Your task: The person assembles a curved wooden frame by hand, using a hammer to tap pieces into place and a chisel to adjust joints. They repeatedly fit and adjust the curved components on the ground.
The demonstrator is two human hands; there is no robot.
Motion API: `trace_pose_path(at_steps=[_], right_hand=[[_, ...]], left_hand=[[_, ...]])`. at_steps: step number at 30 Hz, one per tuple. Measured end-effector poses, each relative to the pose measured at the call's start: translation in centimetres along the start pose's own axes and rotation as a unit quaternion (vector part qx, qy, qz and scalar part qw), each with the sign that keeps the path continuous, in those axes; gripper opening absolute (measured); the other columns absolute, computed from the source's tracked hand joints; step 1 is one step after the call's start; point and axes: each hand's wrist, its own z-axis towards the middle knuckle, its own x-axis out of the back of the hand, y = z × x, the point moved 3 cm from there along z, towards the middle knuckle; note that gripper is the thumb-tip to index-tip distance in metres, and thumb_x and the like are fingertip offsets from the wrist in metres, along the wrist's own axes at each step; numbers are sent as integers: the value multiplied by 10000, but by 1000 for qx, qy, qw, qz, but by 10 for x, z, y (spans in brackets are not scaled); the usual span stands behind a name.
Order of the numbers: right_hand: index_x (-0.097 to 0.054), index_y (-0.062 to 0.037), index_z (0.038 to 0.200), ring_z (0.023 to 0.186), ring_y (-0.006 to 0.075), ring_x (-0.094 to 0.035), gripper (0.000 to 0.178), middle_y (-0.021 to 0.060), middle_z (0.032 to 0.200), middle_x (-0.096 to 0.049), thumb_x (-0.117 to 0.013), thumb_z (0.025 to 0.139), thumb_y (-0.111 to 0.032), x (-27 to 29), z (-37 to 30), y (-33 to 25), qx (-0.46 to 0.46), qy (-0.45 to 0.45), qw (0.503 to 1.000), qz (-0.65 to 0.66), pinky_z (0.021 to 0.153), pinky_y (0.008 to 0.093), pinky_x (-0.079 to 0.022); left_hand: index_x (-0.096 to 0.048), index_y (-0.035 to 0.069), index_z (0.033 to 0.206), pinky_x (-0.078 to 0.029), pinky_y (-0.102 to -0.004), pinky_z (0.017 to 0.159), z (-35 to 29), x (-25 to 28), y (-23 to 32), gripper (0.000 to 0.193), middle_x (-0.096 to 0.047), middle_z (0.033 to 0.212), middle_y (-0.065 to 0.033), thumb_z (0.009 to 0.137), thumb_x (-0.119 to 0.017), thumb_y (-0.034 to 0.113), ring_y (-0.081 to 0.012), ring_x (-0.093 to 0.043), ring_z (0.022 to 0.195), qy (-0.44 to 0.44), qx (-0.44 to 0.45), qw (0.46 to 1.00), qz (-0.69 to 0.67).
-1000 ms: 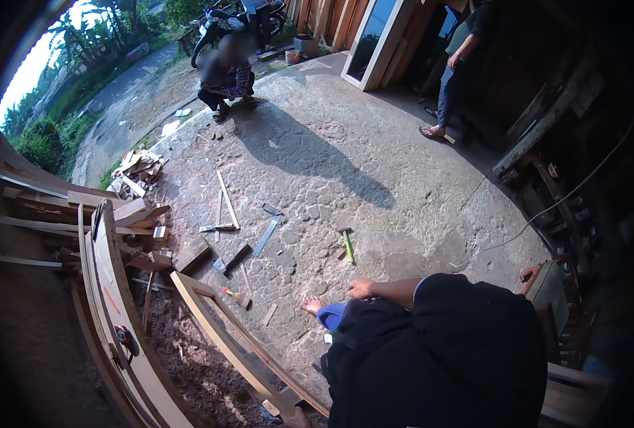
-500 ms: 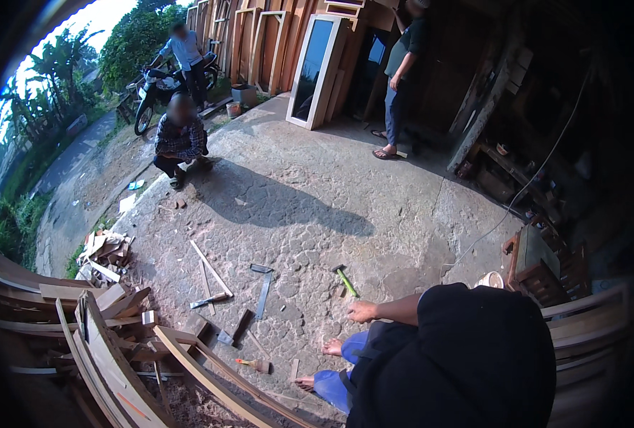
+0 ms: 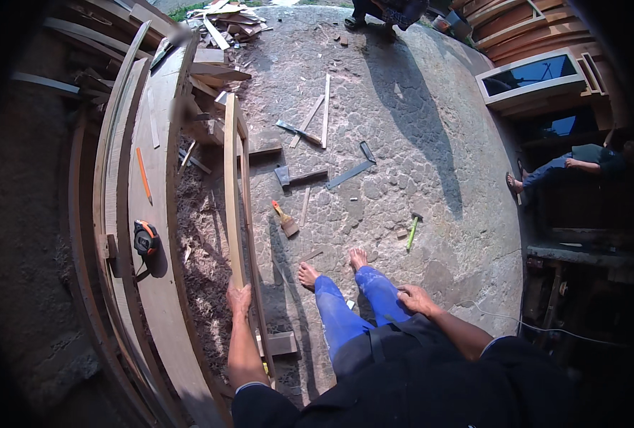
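Observation:
My left hand [image 3: 238, 298] is closed around the near part of a narrow wooden frame [image 3: 232, 192], which stands on edge to the left of my legs. A wood block [image 3: 280, 343] lies beside its near end. My right hand [image 3: 417, 300] rests on my right thigh, with nothing visible in it and the fingers partly hidden. Left of the frame, a black and orange tape measure [image 3: 145, 237] and an orange pencil [image 3: 143, 176] lie on a thick plank [image 3: 161, 285]. Ahead of my feet lie a paintbrush [image 3: 285, 220] and a wood-handled tool with a broad metal blade [image 3: 299, 176].
A try square [image 3: 352, 167], a chisel [image 3: 299, 133] and a green-handled hammer [image 3: 412, 232] lie on the rough concrete ground. Wood scraps [image 3: 224, 21] are heaped at the far left. One person [image 3: 384, 11] crouches ahead; another person [image 3: 581, 162] stands at right near a glazed frame [image 3: 531, 77].
My view has swung down and left, bringing the plank, tape measure and pencil into sight. My left hand, unseen before, now shows on the wooden frame. My right hand stays by my leg.

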Motion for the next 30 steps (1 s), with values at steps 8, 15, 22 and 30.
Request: trace_pose_path(at_steps=[8,15,22,30], right_hand=[[-643,-22,1329,1181,345,-664,503,213,1258,-699,-587,965,-366,-21,20,-7,-21,-48,997,-51,1024,419,-496],[-625,12,1338,1108,262,-692,479,180,1196,-728,-585,980,-304,-25,53,3,-45,-77,995,-38,980,375,-513],[-664,-26,1299,1130,313,-685,460,193,1177,-728,-582,974,-341,-12,95,34,-98,-91,991,2,1004,398,-505],[-672,-46,1295,1111,352,-683,469,213,1183,-718,-563,978,-375,-26,238,3,69,-160,978,-111,978,443,-515]], left_hand=[[-622,107,1329,-540,-415,893,63,-8,-7,535,-740,1091,-172,821,-693,260,-325,-714,1032,-35,-12,997,-61],[-691,-42,1105,-542,-432,785,98,-45,-39,472,-739,924,-224,868,-694,367,-330,-732,886,-72,74,995,-7],[-699,-86,1089,-539,-474,831,107,-70,-62,580,-710,956,-339,884,-645,453,-429,-726,995,-94,151,981,75],[-713,-19,1056,-556,-506,779,29,-65,-75,587,-726,960,-292,847,-748,528,-474,-709,934,46,170,975,133]])
